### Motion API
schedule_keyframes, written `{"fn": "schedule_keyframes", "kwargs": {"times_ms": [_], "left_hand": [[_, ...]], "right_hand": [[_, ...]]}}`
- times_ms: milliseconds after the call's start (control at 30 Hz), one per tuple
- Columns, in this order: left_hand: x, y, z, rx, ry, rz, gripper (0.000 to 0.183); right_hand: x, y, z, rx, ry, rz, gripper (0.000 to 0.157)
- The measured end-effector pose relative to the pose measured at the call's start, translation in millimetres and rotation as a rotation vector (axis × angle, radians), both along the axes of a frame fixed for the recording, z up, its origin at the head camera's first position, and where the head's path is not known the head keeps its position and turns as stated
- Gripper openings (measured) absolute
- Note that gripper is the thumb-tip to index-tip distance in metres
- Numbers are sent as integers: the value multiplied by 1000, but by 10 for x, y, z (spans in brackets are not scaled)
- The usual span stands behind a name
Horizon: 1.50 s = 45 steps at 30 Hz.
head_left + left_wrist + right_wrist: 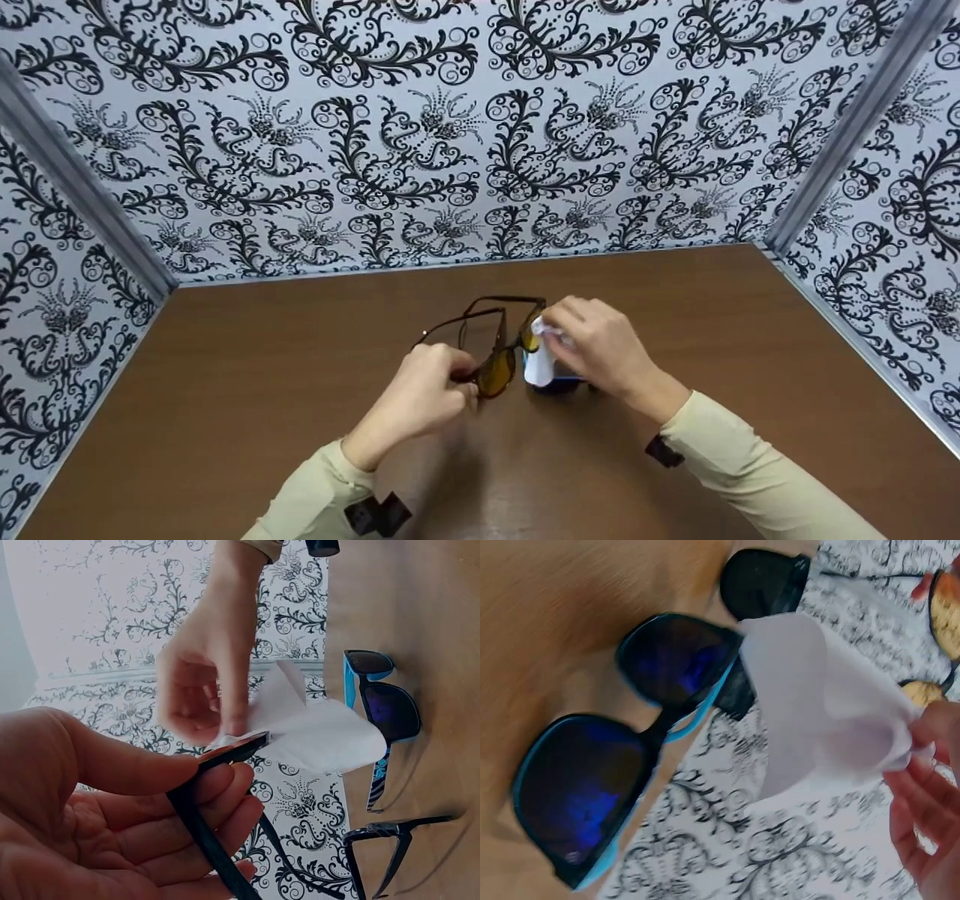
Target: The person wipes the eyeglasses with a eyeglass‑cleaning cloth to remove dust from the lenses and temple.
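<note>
My left hand [431,382] grips a pair of dark-framed glasses with amber lenses [496,373] by one side, thumb on top and fingers beneath in the left wrist view. Its temples point away from me. My right hand [600,345] pinches a white cloth [538,364] between thumb and fingers, right at the far lens. Most of the cloth hangs loose below the fingertips, as the right wrist view shows, and part of the far lens is hidden behind it.
Sunglasses with blue-and-black frames [656,727] rest on the brown table [262,420], partly under the right hand in the head view. Another dark-framed pair [382,832] lies beside them. Patterned black-and-white panels [450,135] enclose the table at the back and sides.
</note>
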<state>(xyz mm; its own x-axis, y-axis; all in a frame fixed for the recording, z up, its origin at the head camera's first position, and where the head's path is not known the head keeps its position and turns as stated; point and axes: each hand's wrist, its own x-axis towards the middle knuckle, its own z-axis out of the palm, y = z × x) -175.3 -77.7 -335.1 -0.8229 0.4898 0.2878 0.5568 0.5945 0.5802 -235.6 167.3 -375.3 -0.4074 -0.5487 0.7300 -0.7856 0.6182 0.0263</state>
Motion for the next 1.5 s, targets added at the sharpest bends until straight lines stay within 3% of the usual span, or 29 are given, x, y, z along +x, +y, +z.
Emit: {"fn": "schedule_keyframes", "kwargs": {"times_ms": [133,400,667,967,1200,1500], "left_hand": [[-3,22,-1,0,2,-10,25],[-13,25,6,54,-4,38,19],[5,31,8,13,15,-14,26],[-31,43,-8,28,12,28,21],[-58,23,-11,52,20,38,19],[-71,27,-109,64,0,39,14]], "right_hand": [[-24,38,20,-74,-38,-72,20],[80,-91,5,0,50,89,20],[32,-4,21,-98,-32,-64,16],[148,-92,34,-29,63,104,21],[140,38,-5,-88,44,35,21],[185,63,-67,-95,56,40,19]]}}
